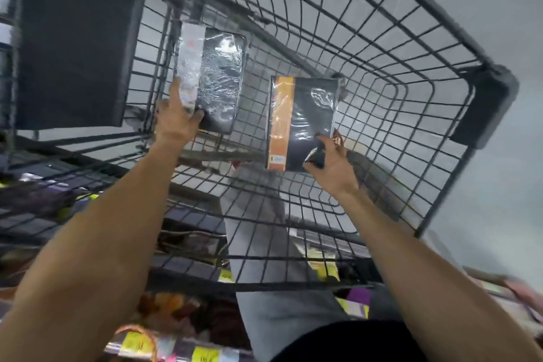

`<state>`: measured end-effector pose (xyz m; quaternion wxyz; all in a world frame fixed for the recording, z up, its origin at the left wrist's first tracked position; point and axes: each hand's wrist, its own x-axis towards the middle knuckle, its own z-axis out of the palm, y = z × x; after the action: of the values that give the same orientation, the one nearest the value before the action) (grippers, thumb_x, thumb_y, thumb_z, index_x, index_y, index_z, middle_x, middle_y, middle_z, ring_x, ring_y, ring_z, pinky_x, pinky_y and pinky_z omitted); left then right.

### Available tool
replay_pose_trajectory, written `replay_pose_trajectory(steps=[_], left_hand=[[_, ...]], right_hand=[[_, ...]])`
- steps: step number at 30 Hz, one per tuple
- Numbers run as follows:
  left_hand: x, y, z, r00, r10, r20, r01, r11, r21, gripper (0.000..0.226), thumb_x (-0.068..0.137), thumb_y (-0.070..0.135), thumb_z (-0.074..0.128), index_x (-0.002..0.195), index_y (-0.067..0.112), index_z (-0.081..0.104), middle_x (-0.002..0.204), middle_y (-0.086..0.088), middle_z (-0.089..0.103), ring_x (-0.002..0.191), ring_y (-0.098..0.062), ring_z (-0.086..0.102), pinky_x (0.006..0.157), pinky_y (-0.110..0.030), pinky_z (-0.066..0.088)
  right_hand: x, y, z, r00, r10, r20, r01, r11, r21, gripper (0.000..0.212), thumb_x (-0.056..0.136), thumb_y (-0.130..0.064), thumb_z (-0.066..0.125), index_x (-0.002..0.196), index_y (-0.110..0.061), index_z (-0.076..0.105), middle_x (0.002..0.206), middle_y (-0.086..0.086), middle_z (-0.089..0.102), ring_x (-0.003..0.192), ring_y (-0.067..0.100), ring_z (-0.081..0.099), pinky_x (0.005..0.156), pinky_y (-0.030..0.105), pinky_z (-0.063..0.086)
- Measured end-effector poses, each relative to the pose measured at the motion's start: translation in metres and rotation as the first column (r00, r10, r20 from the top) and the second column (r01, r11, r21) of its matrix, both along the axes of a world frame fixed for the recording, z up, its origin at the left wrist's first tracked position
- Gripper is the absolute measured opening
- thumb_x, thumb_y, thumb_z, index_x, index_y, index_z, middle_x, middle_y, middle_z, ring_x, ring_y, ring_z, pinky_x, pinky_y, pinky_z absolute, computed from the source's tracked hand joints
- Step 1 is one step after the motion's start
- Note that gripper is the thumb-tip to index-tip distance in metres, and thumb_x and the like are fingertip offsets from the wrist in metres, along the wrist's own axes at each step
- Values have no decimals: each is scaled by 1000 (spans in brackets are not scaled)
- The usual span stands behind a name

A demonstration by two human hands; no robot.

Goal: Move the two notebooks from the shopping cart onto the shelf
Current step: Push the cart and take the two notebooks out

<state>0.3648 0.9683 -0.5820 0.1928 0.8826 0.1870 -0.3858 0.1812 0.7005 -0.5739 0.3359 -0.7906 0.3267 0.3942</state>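
Observation:
Two shrink-wrapped black notebooks are inside the wire shopping cart (382,47). The left notebook (219,79) has a white strip along its left side. My left hand (176,117) grips its near corner, thumb on the cover, fingers along the white edge. The right notebook (305,123) has an orange strip down its left side and lies on the cart's bottom grid. My right hand (329,159) pinches its near right corner between thumb and fingers. Both arms reach down into the basket.
A dark panel (76,41) closes off the cart's left end, and a black corner bumper (484,106) sits at the right. Through the wires I see shelf goods with yellow price tags (138,344) at the bottom left. Grey floor (499,9) surrounds the cart.

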Motion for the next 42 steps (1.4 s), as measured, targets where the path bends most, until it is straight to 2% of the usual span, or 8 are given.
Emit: replay_pose_trajectory(steps=[7,12,16,22,28,34,39,42], left_hand=[[-5,14,-21,992,120,44,-116,989,-89,105,78,10,82,153,42,15,150,-20,41,137,-39,44,112,-62,36],[-8,6,-18,988,126,85,-122,991,-50,100,83,8,79,157,25,14,152,-24,29,137,-39,40,115,-52,31],[-7,7,-22,982,172,80,-171,985,-29,109,77,16,86,157,26,13,155,-27,23,141,-47,34,117,-58,29],[-11,8,-16,992,113,52,-112,993,-33,109,74,33,86,154,13,15,144,-26,48,135,-43,45,114,-54,35],[-19,7,-23,979,200,-32,-202,973,-114,99,75,21,85,147,18,17,152,-24,39,140,-45,39,118,-56,29],[-21,3,-19,979,196,-54,-199,979,-52,99,70,35,89,142,26,20,147,-25,42,134,-46,42,113,-59,35],[-27,1,-2,950,310,-39,-311,928,-205,88,78,7,83,141,18,23,144,-17,43,137,-33,42,114,-32,29],[-25,-4,19,941,338,-15,-330,907,-262,96,82,-5,75,153,18,15,151,-15,45,141,-32,41,118,-43,30]], right_hand=[[-3,14,-11,994,-50,92,61,991,-116,70,84,-22,80,137,-31,35,136,20,42,109,43,62,84,53,57],[-8,19,-19,986,-81,148,106,980,-169,75,82,-12,80,138,-30,35,138,21,41,115,43,58,86,50,56],[-12,27,-21,967,-172,188,206,961,-184,77,82,-8,80,141,-32,35,144,19,36,117,40,58,89,46,55],[-10,36,-23,957,-235,170,262,952,-159,77,80,-10,82,140,-32,39,129,19,46,114,38,58,92,44,54],[-10,40,-19,956,-238,170,261,957,-126,71,82,-6,80,136,-30,41,129,17,52,122,38,55,94,48,53],[-12,28,-7,964,-205,171,221,972,-81,64,86,-6,75,135,-26,41,133,14,46,108,38,63,88,42,54],[-14,16,9,956,-194,218,200,980,-6,66,90,0,67,140,-32,36,132,12,44,89,26,62,80,37,56],[-10,7,22,954,-164,252,167,986,10,67,91,1,66,140,-33,35,136,13,51,90,17,59,81,34,57]])
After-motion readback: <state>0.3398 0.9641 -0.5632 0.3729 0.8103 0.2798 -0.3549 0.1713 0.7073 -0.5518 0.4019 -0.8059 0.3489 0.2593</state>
